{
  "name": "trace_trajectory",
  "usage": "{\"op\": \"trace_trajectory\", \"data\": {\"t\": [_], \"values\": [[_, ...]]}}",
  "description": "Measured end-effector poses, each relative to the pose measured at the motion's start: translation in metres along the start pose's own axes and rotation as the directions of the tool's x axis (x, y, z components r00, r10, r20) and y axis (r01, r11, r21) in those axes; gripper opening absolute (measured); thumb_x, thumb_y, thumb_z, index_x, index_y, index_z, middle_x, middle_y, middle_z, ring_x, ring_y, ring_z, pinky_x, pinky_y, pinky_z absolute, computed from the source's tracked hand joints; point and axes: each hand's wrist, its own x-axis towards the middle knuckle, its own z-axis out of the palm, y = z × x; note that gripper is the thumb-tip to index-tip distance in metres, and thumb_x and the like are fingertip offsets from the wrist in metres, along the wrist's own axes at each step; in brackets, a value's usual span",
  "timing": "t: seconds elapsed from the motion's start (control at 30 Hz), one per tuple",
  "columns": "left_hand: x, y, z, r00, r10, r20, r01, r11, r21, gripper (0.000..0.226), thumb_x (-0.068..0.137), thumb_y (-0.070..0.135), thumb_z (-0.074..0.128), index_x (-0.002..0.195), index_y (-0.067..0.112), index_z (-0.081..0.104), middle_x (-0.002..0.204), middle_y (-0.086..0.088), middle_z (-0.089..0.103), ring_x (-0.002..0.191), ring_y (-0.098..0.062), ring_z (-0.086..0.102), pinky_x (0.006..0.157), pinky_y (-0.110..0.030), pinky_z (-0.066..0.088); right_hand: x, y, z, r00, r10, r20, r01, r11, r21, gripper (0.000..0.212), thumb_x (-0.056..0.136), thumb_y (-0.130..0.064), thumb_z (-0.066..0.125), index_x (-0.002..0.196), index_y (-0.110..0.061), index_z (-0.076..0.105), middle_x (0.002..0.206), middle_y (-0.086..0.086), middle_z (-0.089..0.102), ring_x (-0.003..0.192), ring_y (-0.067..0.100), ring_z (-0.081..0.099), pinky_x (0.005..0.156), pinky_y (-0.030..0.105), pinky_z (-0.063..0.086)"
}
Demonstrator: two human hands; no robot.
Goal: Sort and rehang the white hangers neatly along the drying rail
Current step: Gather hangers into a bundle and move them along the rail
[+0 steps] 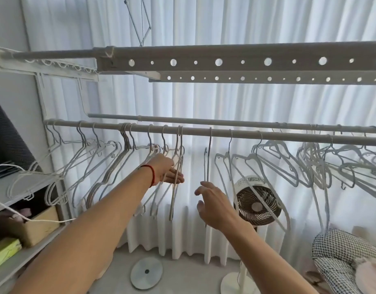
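white wire hangers (110, 166) hang along the drying rail (204, 132), in front of a pale curtain (246, 102).

status of hands:
- left hand (168, 169): fingers extended and fairly flat, resting against a pair of hangers (178, 166) near the middle of the rail; no closed grip is visible. a red cord (152, 174) sits on the wrist.
- right hand (212, 203): fingers spread and loosely curved, holding nothing, positioned just beside a single hanger (208, 162) that hangs edge-on to the camera.

progress, as judged from the layout:
- left section: hangers are mostly grouped and slant the same way, though spacing is uneven and some hooks bunch together. this part appears partly sorted.
- centre: a gap separates the pair at the left hand from the single hanger.
- right section: hangers (310, 164) overlap and tangle, some on a second rail (225, 122) behind. this part appears untouched.

remaining work: close the centre gap, then untangle and space the right-hand cluster. a standing fan (257, 202) sits below the rail.
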Motion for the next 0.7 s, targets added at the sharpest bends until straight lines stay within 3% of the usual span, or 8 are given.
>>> {"op": "trace_trajectory", "data": {"t": [0.07,0.17,0.23,0.27,0.3,0.4,0.53,0.7], "values": [[-0.002,0.002,-0.001,0.999,0.027,-0.032,-0.024,0.997,0.071,0.039,0.102,0.005,0.035,0.137,-0.011,0.03,0.092,-0.036,0.069,0.078,-0.046,0.073,0.057,-0.044,0.061,0.0,-0.003,0.0,1.0,-0.005,-0.026,0.005,1.0,-0.015,0.042,0.098,-0.012,0.049,0.139,-0.014,0.058,0.158,0.003,0.041,0.141,0.027,0.041,0.106,0.04,0.047],[-0.01,0.008,-0.003,0.99,0.116,-0.081,-0.077,0.922,0.378,0.03,0.095,0.005,0.045,0.119,-0.011,0.05,0.092,-0.028,0.07,0.083,-0.041,0.073,0.073,-0.048,0.062,-0.004,-0.006,-0.005,0.994,-0.044,-0.104,0.043,0.999,-0.014,0.04,0.099,-0.013,0.049,0.138,-0.013,0.059,0.155,0.005,0.044,0.144,0.025,0.036,0.107,0.039,0.046],[-0.021,0.013,-0.001,0.918,0.374,-0.129,-0.155,0.639,0.753,0.028,0.086,0.009,0.05,0.11,-0.001,0.062,0.095,-0.019,0.071,0.091,-0.036,0.072,0.082,-0.042,0.06,-0.011,-0.006,-0.011,0.975,-0.071,-0.212,0.079,0.996,0.028,0.037,0.098,-0.012,0.049,0.132,-0.012,0.063,0.151,0.003,0.049,0.142,0.021,0.038,0.106,0.036,0.046],[-0.029,0.014,0.005,0.845,0.524,-0.107,-0.187,0.477,0.859,0.029,0.085,0.012,0.053,0.111,0.006,0.064,0.102,-0.015,0.071,0.097,-0.034,0.069,0.084,-0.04,0.057,-0.015,-0.006,-0.016,0.958,-0.076,-0.276,0.092,0.995,0.048,0.034,0.097,-0.01,0.051,0.127,-0.012,0.065,0.147,0.003,0.053,0.139,0.021,0.042,0.105,0.034,0.046],[-0.038,0.014,0.014,0.76,0.647,-0.055,-0.262,0.383,0.886,0.028,0.086,0.013,0.055,0.113,0.01,0.064,0.107,-0.012,0.069,0.101,-0.032,0.066,0.086,-0.04,0.056,-0.02,-0.005,-0.02,0.937,-0.071,-0.341,0.099,0.993,0.063,0.031,0.095,-0.009,0.054,0.122,-0.012,0.068,0.141,0.003,0.058,0.135,0.021,0.046,0.103,0.032,0.045],[-0.071,0.017,0.052,0.574,0.811,0.111,-0.605,0.329,0.725,0.024,0.089,0.012,0.061,0.112,0.014,0.066,0.111,-0.006,0.068,0.102,-0.023,0.064,0.087,-0.032,0.053,-0.036,0.004,-0.034,0.87,-0.01,-0.493,0.062,0.994,0.09,0.026,0.09,-0.008,0.06,0.113,-0.014,0.071,0.129,0.002,0.065,0.125,0.023,0.054,0.102,0.032,0.044],[-0.1,0.006,0.106,0.493,0.832,0.255,-0.805,0.324,0.497,0.021,0.088,0.012,0.064,0.109,0.015,0.067,0.108,-0.001,0.069,0.098,-0.013,0.062,0.089,-0.027,0.053,-0.062,0.036,-0.053,0.832,0.147,-0.535,-0.108,0.989,0.103,0.029,0.091,-0.017,0.062,0.12,-0.021,0.067,0.134,-0.003,0.062,0.13,0.021,0.05,0.111,0.04,0.04],[-0.11,-0.017,0.167,0.469,0.805,0.362,-0.832,0.266,0.487,0.033,0.09,0.026,0.062,0.122,0.019,0.06,0.124,0.001,0.061,0.117,-0.015,0.056,0.099,-0.024,0.043,-0.105,0.092,-0.075,0.818,0.289,-0.496,-0.332,0.943,0.002,0.058,0.083,-0.051,0.048,0.136,-0.029,0.054,0.155,-0.002,0.04,0.145,0.022,0.033,0.119,0.05,0.028]]}}
